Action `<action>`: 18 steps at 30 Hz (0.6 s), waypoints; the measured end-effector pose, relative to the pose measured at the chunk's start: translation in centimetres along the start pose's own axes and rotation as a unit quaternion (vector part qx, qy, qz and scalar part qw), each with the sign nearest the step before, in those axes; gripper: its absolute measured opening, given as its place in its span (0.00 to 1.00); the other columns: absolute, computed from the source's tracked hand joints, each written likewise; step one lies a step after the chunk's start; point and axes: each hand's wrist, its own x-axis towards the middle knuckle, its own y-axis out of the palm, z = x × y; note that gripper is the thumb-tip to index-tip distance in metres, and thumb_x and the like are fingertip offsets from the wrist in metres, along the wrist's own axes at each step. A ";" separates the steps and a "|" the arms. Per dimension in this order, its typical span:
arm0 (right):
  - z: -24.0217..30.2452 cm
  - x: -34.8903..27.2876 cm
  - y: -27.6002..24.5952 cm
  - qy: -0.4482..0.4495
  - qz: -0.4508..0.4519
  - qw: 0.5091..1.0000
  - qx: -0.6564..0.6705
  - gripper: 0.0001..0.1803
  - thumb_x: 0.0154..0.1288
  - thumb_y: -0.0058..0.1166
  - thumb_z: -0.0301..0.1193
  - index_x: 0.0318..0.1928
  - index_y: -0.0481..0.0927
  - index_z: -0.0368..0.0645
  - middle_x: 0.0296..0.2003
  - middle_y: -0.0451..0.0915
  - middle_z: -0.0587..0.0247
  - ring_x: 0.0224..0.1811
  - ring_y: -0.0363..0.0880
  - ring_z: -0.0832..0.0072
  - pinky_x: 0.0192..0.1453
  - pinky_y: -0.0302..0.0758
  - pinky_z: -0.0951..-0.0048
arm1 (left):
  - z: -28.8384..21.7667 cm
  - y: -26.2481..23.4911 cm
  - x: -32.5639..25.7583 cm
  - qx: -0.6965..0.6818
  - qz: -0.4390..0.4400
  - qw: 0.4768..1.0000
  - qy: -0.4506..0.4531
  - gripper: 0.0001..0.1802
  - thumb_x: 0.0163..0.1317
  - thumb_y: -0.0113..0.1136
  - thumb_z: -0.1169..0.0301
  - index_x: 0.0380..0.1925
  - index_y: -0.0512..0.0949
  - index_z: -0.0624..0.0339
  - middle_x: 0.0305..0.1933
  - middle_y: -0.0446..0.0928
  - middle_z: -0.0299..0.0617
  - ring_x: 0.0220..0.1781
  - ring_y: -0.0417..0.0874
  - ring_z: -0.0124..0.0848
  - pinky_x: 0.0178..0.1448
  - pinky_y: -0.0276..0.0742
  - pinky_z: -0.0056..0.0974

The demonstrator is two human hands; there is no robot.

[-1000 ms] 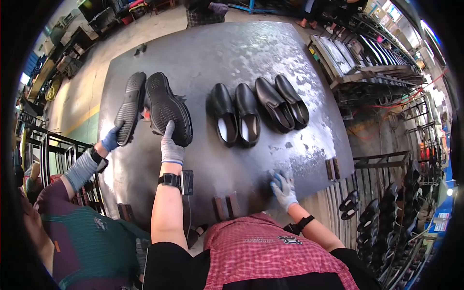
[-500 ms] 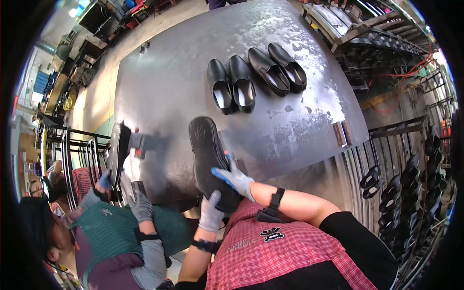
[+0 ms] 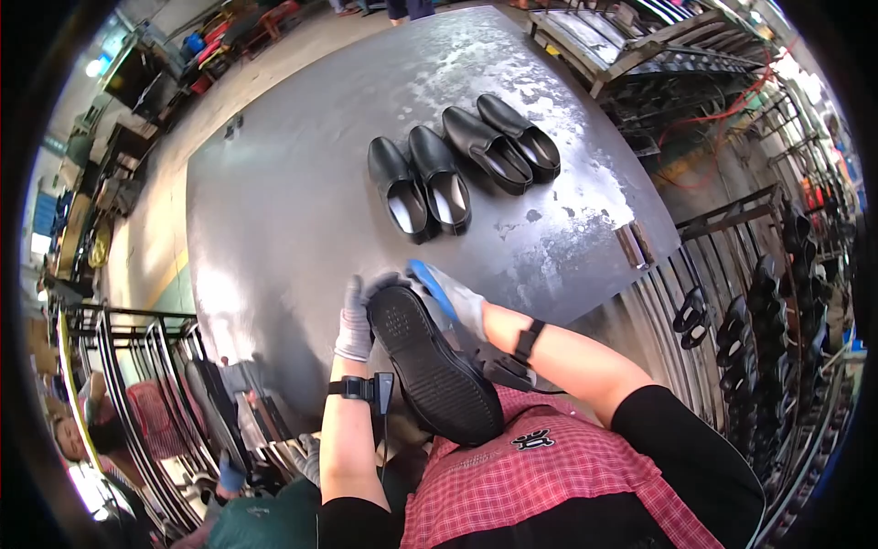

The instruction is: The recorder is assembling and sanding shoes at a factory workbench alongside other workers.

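I hold a black shoe (image 3: 432, 366) sole-up against my chest, its toe pointing toward the table. My left hand (image 3: 355, 317), in a grey glove, grips the left side of the toe. My right hand (image 3: 450, 295), in a grey glove with blue fingertips, holds the toe's right side. Both hands are closed on the shoe. On the grey metal table (image 3: 274, 183) stand two pairs of black slip-on shoes: one pair (image 3: 419, 188) near the middle, the other pair (image 3: 503, 144) to its right.
A metal rack (image 3: 165, 384) stands at my lower left, with another person (image 3: 110, 430) crouched beside it. Racks holding dark shoes (image 3: 759, 329) line the right side. Shelving (image 3: 640, 37) sits beyond the table's far right corner.
The shoe has been drawn in closer to my chest and turned sole-up, both hands now at its toe. The other person has dropped lower at the left rack.
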 end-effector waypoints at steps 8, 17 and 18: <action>-1.9 5.5 2.2 -0.070 0.073 0.994 0.038 0.26 0.81 0.43 0.49 0.55 0.81 0.39 0.48 0.85 0.64 0.51 0.82 0.72 0.64 0.74 0.68 | 1.3 2.7 -1.3 0.075 -0.055 0.990 0.109 0.25 0.72 0.45 0.59 0.44 0.87 0.67 0.47 0.87 0.44 0.53 0.85 0.34 0.64 0.75 0.39; 3.4 -0.9 3.6 -0.322 0.006 0.933 -0.162 0.18 0.79 0.44 0.33 0.54 0.82 0.35 0.52 0.84 0.53 0.56 0.82 0.66 0.65 0.75 0.66 | -0.6 5.8 -6.0 0.165 -0.098 0.957 0.216 0.21 0.70 0.48 0.63 0.36 0.87 0.68 0.37 0.87 0.42 0.42 0.85 0.30 0.53 0.79 0.38; 3.9 -1.9 3.7 -0.325 0.014 0.935 -0.141 0.18 0.79 0.44 0.33 0.54 0.82 0.34 0.53 0.83 0.52 0.57 0.81 0.66 0.66 0.74 0.66 | -0.6 6.3 -6.5 0.174 -0.107 0.952 0.229 0.20 0.69 0.50 0.63 0.35 0.87 0.68 0.35 0.86 0.40 0.40 0.84 0.29 0.50 0.79 0.37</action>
